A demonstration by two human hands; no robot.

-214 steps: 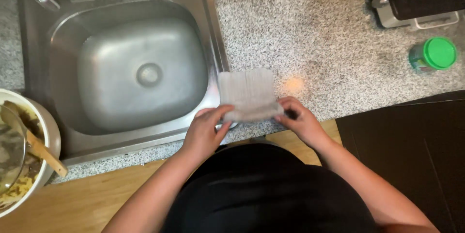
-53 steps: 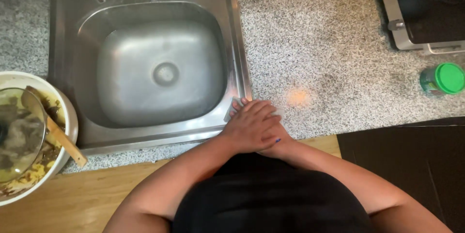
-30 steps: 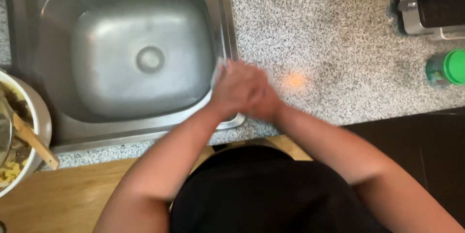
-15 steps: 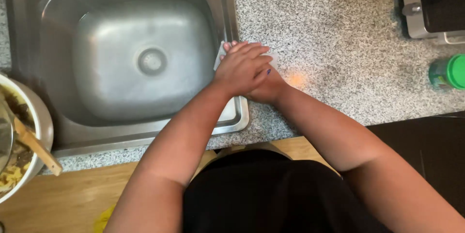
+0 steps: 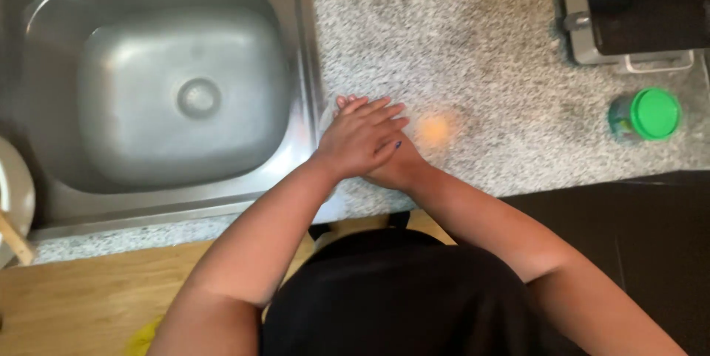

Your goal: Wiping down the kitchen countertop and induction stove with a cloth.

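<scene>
Nearest, the left hand [image 5: 361, 138] lies flat on top of the right hand [image 5: 399, 167], fingers stretched out and together, both pressed down on the speckled desk [image 5: 473, 45] at the sink's [image 5: 181, 97] right rim. A pale sliver of cloth [image 5: 328, 110] peeks out by the fingertips; whether either grip is clamped on it I cannot tell. An orange spot [image 5: 433, 129] sits just beside the hands. Farther right stands a green-lidded jar [image 5: 645, 114], and beyond it a stove [image 5: 636, 8].
</scene>
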